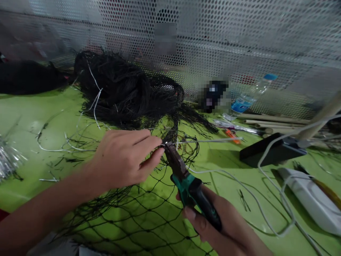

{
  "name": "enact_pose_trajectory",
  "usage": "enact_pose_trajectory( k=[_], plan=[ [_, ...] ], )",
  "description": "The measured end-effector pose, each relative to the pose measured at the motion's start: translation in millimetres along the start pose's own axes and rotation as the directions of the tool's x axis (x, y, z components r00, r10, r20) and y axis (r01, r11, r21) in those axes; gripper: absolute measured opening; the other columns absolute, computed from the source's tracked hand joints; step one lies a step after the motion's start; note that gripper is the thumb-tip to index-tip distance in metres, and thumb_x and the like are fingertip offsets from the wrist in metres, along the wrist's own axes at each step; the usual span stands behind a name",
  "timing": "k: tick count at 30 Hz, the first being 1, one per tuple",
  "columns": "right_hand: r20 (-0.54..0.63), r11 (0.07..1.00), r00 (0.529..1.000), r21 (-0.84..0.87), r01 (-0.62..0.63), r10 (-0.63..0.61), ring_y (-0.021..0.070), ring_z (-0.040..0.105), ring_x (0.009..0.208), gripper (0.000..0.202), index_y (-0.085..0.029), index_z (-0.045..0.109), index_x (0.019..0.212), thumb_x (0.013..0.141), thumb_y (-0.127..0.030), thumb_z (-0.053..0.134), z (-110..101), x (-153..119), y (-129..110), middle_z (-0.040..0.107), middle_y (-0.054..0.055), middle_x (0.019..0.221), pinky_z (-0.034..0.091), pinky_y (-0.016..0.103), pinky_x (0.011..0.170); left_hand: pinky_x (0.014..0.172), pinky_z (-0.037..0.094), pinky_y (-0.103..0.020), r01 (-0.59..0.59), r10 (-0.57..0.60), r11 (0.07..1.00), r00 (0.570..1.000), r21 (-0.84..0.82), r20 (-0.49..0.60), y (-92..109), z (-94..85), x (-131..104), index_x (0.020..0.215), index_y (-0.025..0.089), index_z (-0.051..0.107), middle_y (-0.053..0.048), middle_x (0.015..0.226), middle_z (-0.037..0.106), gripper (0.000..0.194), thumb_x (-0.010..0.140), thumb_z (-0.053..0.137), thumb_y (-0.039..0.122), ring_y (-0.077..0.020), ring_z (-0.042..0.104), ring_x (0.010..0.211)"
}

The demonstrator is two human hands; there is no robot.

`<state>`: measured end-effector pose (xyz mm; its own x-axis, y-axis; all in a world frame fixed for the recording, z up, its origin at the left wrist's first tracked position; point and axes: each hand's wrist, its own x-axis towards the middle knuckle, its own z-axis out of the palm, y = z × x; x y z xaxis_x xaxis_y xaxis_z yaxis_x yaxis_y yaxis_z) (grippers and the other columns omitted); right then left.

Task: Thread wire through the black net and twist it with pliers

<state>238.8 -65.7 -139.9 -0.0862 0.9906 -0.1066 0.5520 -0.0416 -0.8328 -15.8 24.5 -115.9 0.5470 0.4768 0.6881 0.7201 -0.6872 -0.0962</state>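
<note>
My right hand (213, 217) is wrapped around a pair of pliers (183, 177) with green and black handles, its dark jaws pointing up and to the left. Thumb and forefinger of my left hand (128, 160) pinch together right at the jaw tips. A thin whitish wire (210, 141) runs from there to the right; what exactly lies between the jaws is too small to make out. Black netting (160, 209) spreads beneath both hands, and a gathered strand of it reaches up to the jaws.
Behind my hands lies a big heap of black cord (119, 89) against a perforated metal panel (239, 35). On the right are a water bottle (246, 101), a black box (274, 149), a white cable (263, 209) and a white casing (311, 199). Silvery strips (9, 160) lie left.
</note>
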Motion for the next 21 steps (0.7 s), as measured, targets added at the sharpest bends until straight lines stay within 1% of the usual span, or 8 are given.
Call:
enact_pose_trajectory(
  k=[2, 4, 6, 8, 13, 17, 19, 21],
  plan=[
    [0.017, 0.999, 0.999, -0.030, 0.035, -0.035, 0.0275, 0.075, 0.081, 0.041, -0.028, 0.076, 0.120, 0.088, -0.053, 0.073, -2, 3, -4, 0.081, 0.004, 0.091, 0.064, 0.032, 0.070, 0.053, 0.037, -0.034, 0.061, -0.055, 0.993, 0.997, -0.103, 0.057, 0, -0.5, 0, 0.088, 0.018, 0.069, 0.001, 0.071, 0.066, 0.020, 0.100, 0.053, 0.024, -0.0154, 0.059, 0.059],
    [0.026, 0.997, 0.998, -0.050, 0.054, -0.053, 0.0286, 0.076, 0.083, 0.041, -0.029, 0.076, 0.121, 0.088, -0.052, 0.072, -3, 4, -7, 0.083, 0.005, 0.094, 0.064, 0.032, 0.071, 0.056, 0.038, -0.032, 0.117, -0.097, 0.975, 0.989, -0.187, 0.112, 0, -1.7, 1, 0.088, 0.019, 0.067, 0.002, 0.072, 0.066, 0.020, 0.100, 0.052, 0.021, -0.0137, 0.059, 0.061],
    [0.020, 0.996, 0.998, -0.067, 0.060, -0.059, 0.0294, 0.077, 0.083, 0.041, -0.030, 0.076, 0.122, 0.089, -0.053, 0.072, -4, 4, -9, 0.083, 0.005, 0.094, 0.065, 0.033, 0.070, 0.058, 0.039, -0.030, 0.165, -0.132, 0.958, 0.980, -0.234, 0.148, 0, -3.3, 3, 0.088, 0.019, 0.067, 0.003, 0.073, 0.067, 0.018, 0.100, 0.054, 0.021, -0.0121, 0.058, 0.062],
    [0.016, 0.994, 0.998, -0.083, 0.064, -0.063, 0.0300, 0.078, 0.083, 0.041, -0.031, 0.076, 0.123, 0.089, -0.053, 0.072, -4, 3, -10, 0.083, 0.005, 0.094, 0.065, 0.033, 0.069, 0.058, 0.038, -0.029, 0.187, -0.149, 0.949, 0.976, -0.255, 0.161, -1, -4.9, 4, 0.087, 0.020, 0.067, 0.004, 0.071, 0.067, 0.016, 0.099, 0.056, 0.021, -0.0112, 0.056, 0.060],
    [0.023, 0.992, 0.997, -0.097, 0.080, -0.078, 0.0301, 0.077, 0.081, 0.039, -0.033, 0.077, 0.119, 0.088, -0.055, 0.072, -7, 5, -10, 0.084, 0.004, 0.094, 0.065, 0.033, 0.066, 0.055, 0.035, -0.030, 0.138, -0.101, 0.962, 0.982, -0.238, 0.162, -2, -7.0, 5, 0.081, 0.020, 0.066, 0.004, 0.066, 0.063, 0.023, 0.100, 0.055, 0.018, -0.0115, 0.053, 0.057],
    [0.070, 0.995, 0.996, -0.079, 0.058, -0.053, 0.0275, 0.075, 0.073, 0.040, -0.033, 0.078, 0.116, 0.086, -0.058, 0.072, -10, 7, -8, 0.083, 0.002, 0.089, 0.063, 0.031, 0.058, 0.055, 0.037, -0.032, 0.014, 0.003, 0.991, 0.992, -0.131, 0.128, -3, -6.6, 3, 0.085, 0.019, 0.068, 0.001, 0.072, 0.067, 0.022, 0.102, 0.054, 0.018, -0.0136, 0.057, 0.061],
    [0.090, 0.995, 0.994, -0.073, 0.061, -0.054, 0.0266, 0.075, 0.072, 0.037, -0.033, 0.079, 0.114, 0.087, -0.058, 0.071, -12, 7, -7, 0.083, 0.002, 0.089, 0.062, 0.030, 0.056, 0.052, 0.035, -0.033, -0.031, 0.041, 0.997, 0.991, -0.076, 0.126, -3, -6.0, 2, 0.080, 0.019, 0.066, 0.000, 0.073, 0.068, 0.026, 0.103, 0.054, 0.018, -0.0141, 0.056, 0.059],
    [0.097, 0.993, 0.992, -0.074, 0.088, -0.081, 0.0264, 0.075, 0.073, 0.035, -0.034, 0.080, 0.110, 0.088, -0.059, 0.070, -12, 7, -5, 0.083, 0.002, 0.090, 0.061, 0.030, 0.054, 0.049, 0.032, -0.034, -0.039, 0.045, 0.998, 0.990, -0.044, 0.132, -3, -5.5, 1, 0.074, 0.020, 0.064, 0.000, 0.072, 0.068, 0.029, 0.102, 0.055, 0.018, -0.0135, 0.055, 0.055]
  ],
)
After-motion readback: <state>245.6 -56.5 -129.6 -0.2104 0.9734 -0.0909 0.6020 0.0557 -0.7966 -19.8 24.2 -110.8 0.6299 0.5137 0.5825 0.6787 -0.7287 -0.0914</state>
